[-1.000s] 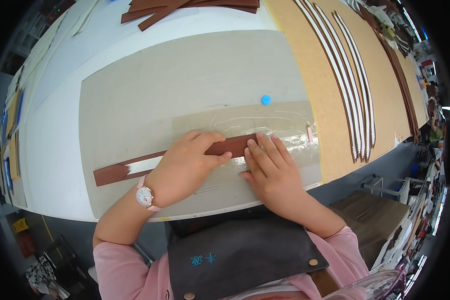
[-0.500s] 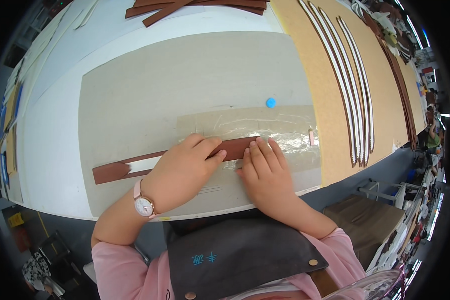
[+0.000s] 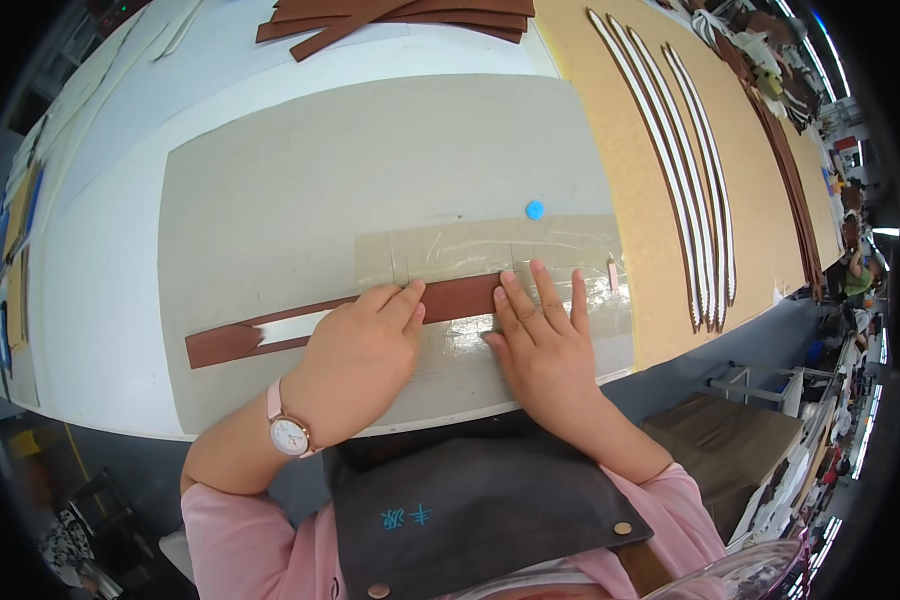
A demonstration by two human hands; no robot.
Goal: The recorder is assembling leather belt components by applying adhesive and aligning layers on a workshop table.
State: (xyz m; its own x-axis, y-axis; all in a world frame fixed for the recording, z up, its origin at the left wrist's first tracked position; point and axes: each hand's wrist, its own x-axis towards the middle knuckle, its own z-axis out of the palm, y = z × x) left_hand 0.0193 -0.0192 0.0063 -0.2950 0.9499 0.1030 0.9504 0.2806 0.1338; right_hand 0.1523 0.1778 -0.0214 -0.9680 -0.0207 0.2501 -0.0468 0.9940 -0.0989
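Observation:
A long brown leather strip (image 3: 461, 297) lies slantwise on the grey mat in front of me. Toward its left part, a white strip (image 3: 292, 328) shows between brown edges; its left end is a plain brown tab. My left hand (image 3: 367, 345), with a pink-strapped watch at the wrist, is closed over the strip's middle, fingertips pressed together on the leather. Part of the strip is hidden under that hand. At the strip's right end my right hand (image 3: 547, 338) rests with fingers spread, its index fingertip touching the end corner.
Clear tape covers part of the grey mat (image 3: 270, 210). A blue round piece (image 3: 535, 210) and a small pink stick (image 3: 613, 274) lie there. Several brown strips (image 3: 400, 12) are piled at the back. White-faced strips (image 3: 675, 180) lie on the tan board (image 3: 610, 130) at right.
My left hand has slid slightly left along the strip, showing more brown leather. The fingers of my right hand have spread wider, and the strip stays in place.

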